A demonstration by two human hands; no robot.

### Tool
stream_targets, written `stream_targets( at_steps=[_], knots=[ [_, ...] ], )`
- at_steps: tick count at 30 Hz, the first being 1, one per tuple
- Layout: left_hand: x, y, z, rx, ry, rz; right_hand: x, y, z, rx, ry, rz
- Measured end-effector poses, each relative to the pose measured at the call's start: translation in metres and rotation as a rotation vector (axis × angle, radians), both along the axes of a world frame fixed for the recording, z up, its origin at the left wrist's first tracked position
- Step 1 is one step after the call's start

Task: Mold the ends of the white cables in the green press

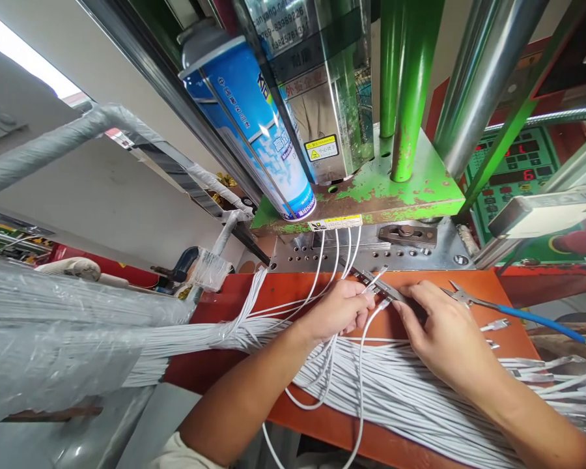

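A narrow metal mould bar is held slantwise over the orange table, with white cable ends lying across it. My right hand is closed on the bar's near right end, thumb below and fingers on top. At the bar's left side, my left hand pinches a white cable whose connector end points up and right. Another cable hangs from the bar and loops down past the table edge. My left fingertips are partly hidden. Several cables run from under the green press plate behind my hands.
A thick bundle of white cables crosses the orange table. Cutting pliers with a blue handle lie right of my right hand. A blue spray can stands on the press; a control panel is at right.
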State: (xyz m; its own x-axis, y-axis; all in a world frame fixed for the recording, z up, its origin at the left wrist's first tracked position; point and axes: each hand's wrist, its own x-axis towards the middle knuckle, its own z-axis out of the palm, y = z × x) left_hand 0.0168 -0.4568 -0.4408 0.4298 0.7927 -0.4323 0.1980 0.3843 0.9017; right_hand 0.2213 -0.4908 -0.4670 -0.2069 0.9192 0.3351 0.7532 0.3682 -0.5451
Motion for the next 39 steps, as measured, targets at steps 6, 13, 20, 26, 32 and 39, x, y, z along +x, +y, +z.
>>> stream_targets(
  at_steps=[6, 13, 20, 26, 32, 39],
  knots=[
    [0.0, -0.002, 0.002, -0.02, 0.002, 0.012, 0.0, 0.0, 0.002, 0.028, -0.014, 0.001],
    [0.0, -0.001, 0.003, -0.027, 0.018, -0.061, 0.001, 0.001, 0.001, 0.052, -0.042, 0.107],
    [-0.015, 0.003, -0.004, 0.41, 0.286, 0.181, 0.007, 0.004, -0.004, 0.042, -0.056, -0.049],
    [-0.013, 0.013, 0.006, 0.095, 0.185, 0.074, 0.006, 0.004, -0.004, 0.056, -0.076, -0.012],
    [-0.017, 0.022, 0.008, -0.058, 0.041, -0.015, 0.002, 0.002, -0.004, 0.04, -0.067, 0.009],
    [-0.02, 0.028, 0.016, -0.212, -0.003, -0.058, 0.002, 0.002, -0.003, -0.03, 0.025, 0.079]
  ],
)
